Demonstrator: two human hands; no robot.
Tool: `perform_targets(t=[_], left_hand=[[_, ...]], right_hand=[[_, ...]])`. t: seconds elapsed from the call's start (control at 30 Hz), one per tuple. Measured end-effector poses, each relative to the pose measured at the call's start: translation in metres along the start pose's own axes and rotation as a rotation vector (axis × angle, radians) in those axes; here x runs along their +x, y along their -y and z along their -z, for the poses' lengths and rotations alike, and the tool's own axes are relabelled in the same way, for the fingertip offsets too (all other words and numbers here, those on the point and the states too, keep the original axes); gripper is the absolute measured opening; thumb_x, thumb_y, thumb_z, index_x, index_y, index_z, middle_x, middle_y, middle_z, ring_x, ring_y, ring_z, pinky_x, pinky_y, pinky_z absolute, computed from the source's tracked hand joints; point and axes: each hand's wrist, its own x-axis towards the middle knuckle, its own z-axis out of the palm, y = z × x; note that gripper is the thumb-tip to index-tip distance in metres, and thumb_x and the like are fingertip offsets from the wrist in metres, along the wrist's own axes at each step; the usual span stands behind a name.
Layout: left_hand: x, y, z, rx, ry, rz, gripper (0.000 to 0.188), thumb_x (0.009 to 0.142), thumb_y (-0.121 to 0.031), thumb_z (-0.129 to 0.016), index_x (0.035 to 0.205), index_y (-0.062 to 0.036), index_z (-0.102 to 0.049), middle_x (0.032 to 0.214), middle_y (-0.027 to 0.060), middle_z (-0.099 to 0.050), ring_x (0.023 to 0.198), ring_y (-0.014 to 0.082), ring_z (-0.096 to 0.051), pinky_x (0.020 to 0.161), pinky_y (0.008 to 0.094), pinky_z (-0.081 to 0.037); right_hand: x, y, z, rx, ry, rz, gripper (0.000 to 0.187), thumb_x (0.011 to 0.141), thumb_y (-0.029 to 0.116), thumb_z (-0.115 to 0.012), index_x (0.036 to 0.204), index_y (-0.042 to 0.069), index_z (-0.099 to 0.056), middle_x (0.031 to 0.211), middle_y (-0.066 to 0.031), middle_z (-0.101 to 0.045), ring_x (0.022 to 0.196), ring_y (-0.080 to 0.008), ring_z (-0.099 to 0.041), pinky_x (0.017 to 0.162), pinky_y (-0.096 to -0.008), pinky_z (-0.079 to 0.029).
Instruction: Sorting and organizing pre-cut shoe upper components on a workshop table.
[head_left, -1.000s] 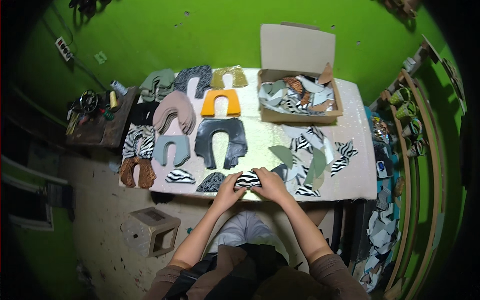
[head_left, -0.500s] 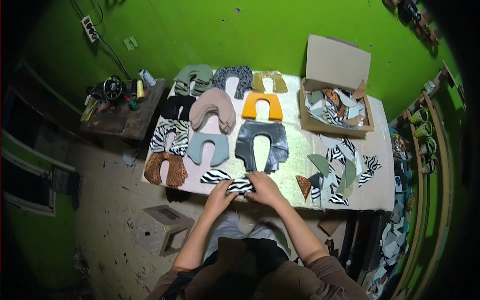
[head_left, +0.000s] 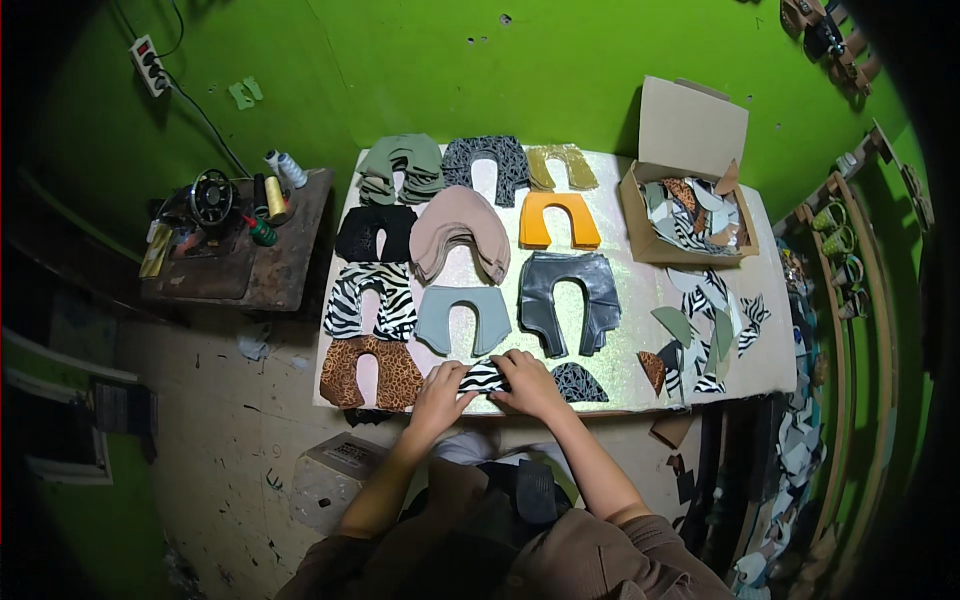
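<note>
Here, both forearms come in from the lower edge and slant inward and away from the body, meeting over the near side of the table (head_left: 640, 335). The left arm leans to the right as it rises, the right arm leans to the left, and the two hands sit just beside each other with a striped piece (head_left: 484, 377) between them.

The left hand (head_left: 438, 398) is bent at the fingers, partly closed, and grips the left end of the striped piece, with its thumb along the near side. The right hand (head_left: 528, 384) mirrors it: the fingers curl over the right end, the thumb points inward along the near edge, and the hand is closed on the piece rather than spread. How hard either one presses cannot be told.

The black-and-white striped piece lies crosswise near the table's front edge, its middle bare between the hands and its ends covered by them. Just left of the left hand is a brown patterned arch (head_left: 370, 372); just beyond the hands stands a grey-blue arch stack (head_left: 435, 325), and farther right a dark shiny arch stack (head_left: 538, 305). A dark patterned half-round (head_left: 578, 384) lies close to the right hand, on its right side.
</note>
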Motion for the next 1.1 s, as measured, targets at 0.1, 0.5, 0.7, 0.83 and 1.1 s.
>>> perform_targets(t=[0.1,0.5,0.7,0.83,1.1], left_hand=[[0.002,0.007,0.000,-0.017,0.032,-0.020,0.046,0.075,-0.018,-0.071,0.113,-0.0015,-0.053,0.108,0.0143,-0.053,0.101,0.0330,-0.052,0.086,0.0387,-0.043],[0.001,0.022,-0.014,-0.026,0.120,-0.006,0.052,0.078,-0.020,-0.068,0.122,-0.0019,-0.047,0.110,0.0148,-0.052,0.101,0.0335,-0.053,0.084,0.0391,-0.045],[0.001,0.022,-0.013,-0.020,0.126,-0.018,0.048,0.079,-0.020,-0.067,0.120,-0.0013,-0.048,0.109,0.0152,-0.053,0.100,0.0340,-0.053,0.084,0.0394,-0.045],[0.001,0.017,-0.007,0.024,0.056,-0.097,0.052,0.080,-0.021,-0.067,0.123,-0.0005,-0.047,0.112,0.0160,-0.052,0.102,0.0338,-0.053,0.085,0.0389,-0.045],[-0.003,0.012,-0.008,0.082,0.086,-0.186,0.045,0.083,-0.019,-0.062,0.125,-0.0066,-0.049,0.117,0.0125,-0.052,0.105,0.0303,-0.052,0.086,0.0382,-0.045]], right_hand=[[0.001,0.003,-0.004,-0.019,-0.027,-0.017,0.063,0.063,0.021,-0.078,0.118,0.006,-0.052,0.104,-0.0139,-0.053,0.098,-0.0321,-0.053,0.083,-0.0400,-0.045],[-0.003,-0.001,-0.013,0.010,-0.006,-0.091,0.063,0.067,0.020,-0.075,0.122,0.005,-0.049,0.110,-0.0114,-0.053,0.101,-0.0308,-0.053,0.085,-0.0390,-0.046],[0.000,0.001,-0.008,-0.019,0.012,-0.069,0.065,0.066,0.021,-0.075,0.123,0.005,-0.049,0.109,-0.0116,-0.054,0.099,-0.0314,-0.054,0.085,-0.0396,-0.046],[-0.003,0.006,-0.002,0.002,0.008,-0.094,0.063,0.069,0.023,-0.075,0.123,0.004,-0.049,0.111,-0.0129,-0.054,0.100,-0.0326,-0.054,0.084,-0.0386,-0.046],[-0.016,-0.001,-0.011,-0.017,-0.139,0.032,0.050,0.074,0.019,-0.071,0.119,0.006,-0.053,0.118,-0.0130,-0.054,0.105,-0.0314,-0.055,0.087,-0.0372,-0.046]])
